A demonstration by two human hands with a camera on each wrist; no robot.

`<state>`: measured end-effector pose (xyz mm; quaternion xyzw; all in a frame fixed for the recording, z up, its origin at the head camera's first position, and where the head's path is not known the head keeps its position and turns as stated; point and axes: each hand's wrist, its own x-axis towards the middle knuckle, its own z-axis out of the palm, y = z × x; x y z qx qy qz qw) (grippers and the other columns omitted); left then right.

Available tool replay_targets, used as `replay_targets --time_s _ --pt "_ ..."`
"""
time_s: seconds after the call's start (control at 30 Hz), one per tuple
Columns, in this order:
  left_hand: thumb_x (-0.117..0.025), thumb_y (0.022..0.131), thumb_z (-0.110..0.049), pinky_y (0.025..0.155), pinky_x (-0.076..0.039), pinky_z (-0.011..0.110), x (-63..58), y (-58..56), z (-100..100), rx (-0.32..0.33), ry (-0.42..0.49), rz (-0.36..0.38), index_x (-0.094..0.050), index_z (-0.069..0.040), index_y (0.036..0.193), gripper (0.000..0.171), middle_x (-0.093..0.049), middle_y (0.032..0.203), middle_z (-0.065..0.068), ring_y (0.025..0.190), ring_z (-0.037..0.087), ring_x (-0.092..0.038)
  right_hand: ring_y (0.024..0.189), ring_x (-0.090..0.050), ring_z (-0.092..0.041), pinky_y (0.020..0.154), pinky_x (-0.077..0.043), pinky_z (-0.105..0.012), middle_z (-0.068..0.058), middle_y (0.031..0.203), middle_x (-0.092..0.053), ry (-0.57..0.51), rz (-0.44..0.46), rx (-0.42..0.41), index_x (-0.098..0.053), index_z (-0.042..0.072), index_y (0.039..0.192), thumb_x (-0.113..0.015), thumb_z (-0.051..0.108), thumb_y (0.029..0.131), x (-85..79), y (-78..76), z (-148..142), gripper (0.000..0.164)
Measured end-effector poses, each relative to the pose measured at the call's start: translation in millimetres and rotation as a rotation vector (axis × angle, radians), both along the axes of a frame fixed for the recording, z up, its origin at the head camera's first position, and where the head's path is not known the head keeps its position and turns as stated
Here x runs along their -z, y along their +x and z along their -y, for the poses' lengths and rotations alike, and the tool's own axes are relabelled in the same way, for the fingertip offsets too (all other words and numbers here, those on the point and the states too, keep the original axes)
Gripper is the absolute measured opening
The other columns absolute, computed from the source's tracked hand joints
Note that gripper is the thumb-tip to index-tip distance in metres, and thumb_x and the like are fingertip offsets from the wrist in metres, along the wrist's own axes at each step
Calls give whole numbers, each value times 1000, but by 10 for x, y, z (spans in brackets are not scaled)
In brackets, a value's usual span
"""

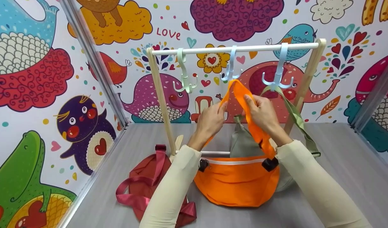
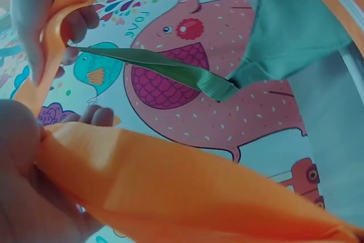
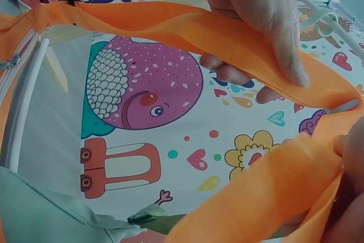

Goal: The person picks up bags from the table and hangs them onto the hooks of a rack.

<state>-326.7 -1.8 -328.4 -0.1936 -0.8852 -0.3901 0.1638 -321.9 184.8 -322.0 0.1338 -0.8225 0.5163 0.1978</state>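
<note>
An orange waist bag point(image 1: 238, 186) with a white zipper and black buckles hangs low under the rack, its strap point(image 1: 249, 115) raised in a loop. My left hand point(image 1: 210, 120) pinches the left side of that loop between thumb and fingers. On the other side, my right hand point(image 1: 263, 111) grips the strap, thumb on top. The loop's peak overlaps the lower prongs of the middle blue hook point(image 1: 232, 71) in the head view. In the right wrist view, the left thumb lies along the orange strap point(image 3: 170, 24).
A wooden rack with a white rail point(image 1: 210, 50) carries a green hook point(image 1: 183, 72) and a right blue hook point(image 1: 278, 71). From the latter hangs a grey-green bag point(image 1: 244, 142), partly behind the orange one. A red bag point(image 1: 146, 180) lies at the left on the grey table point(image 1: 102, 190).
</note>
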Motion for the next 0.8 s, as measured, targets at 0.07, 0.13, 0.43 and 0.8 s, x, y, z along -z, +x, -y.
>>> replay_targets --time_s 0.07,0.13,0.43,0.8 --pt "-39 107 -37 48 -28 23 10 -11 0 0 0 -22 -63 -10 98 38 -39 62 -4 51 13 -40 53 -59 -17 50 -52 -24 -18 75 -65 -3 8 -9 -67 1 102 -49 41 103 -1 7 1 43" --pt "-38 107 -36 48 -28 23 14 -13 -5 1 0 -40 -64 -10 100 38 -39 62 -4 51 12 -40 53 -60 -18 51 -52 -24 -14 74 -65 -1 14 -17 -66 1 105 -48 41 103 -2 13 0 44" --pt "-42 107 -34 48 -30 21 10 -2 -11 37 59 -58 -64 -8 95 36 -44 62 -3 52 13 -44 56 -61 -17 53 -51 -24 -14 76 -67 13 2 -28 -65 0 103 -48 40 103 -22 41 15 43" --pt "-48 105 -31 47 -30 20 24 7 10 41 110 -59 -61 -6 88 33 -43 63 -2 52 12 -44 55 -53 -17 50 -48 -21 -9 70 -53 63 -67 64 -65 -1 93 -50 36 103 -42 62 -2 41"
